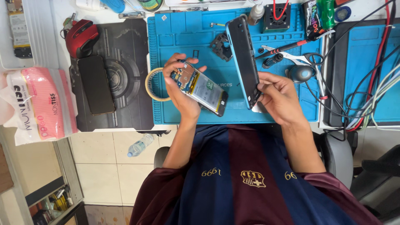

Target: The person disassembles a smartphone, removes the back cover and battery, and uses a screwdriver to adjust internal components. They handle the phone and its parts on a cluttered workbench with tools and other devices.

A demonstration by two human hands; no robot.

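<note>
Head view looks down on a white desk point(58, 50) with a blue work mat point(187, 35) in the middle and a dark mouse pad point(125, 96) to its left. On the mouse pad lies a black phone point(96, 84), face up, with a red mouse point(80, 37) just above it. A pack of pink tissues point(39, 104) sits at the desk's left edge. A roll of tape point(153, 84) lies where the two mats meet. The left hand point(181, 89) wraps around an opened phone body point(200, 87), fingers curled over its top edge, circuit board and battery facing up, held above the blue mat. The right hand point(279, 98) pinches the lower end of a blue back cover point(243, 60), which stands tilted on edge just right of the phone body. Tweezers point(291, 58) and a small screwdriver point(283, 48) lie beyond the right hand.
</note>
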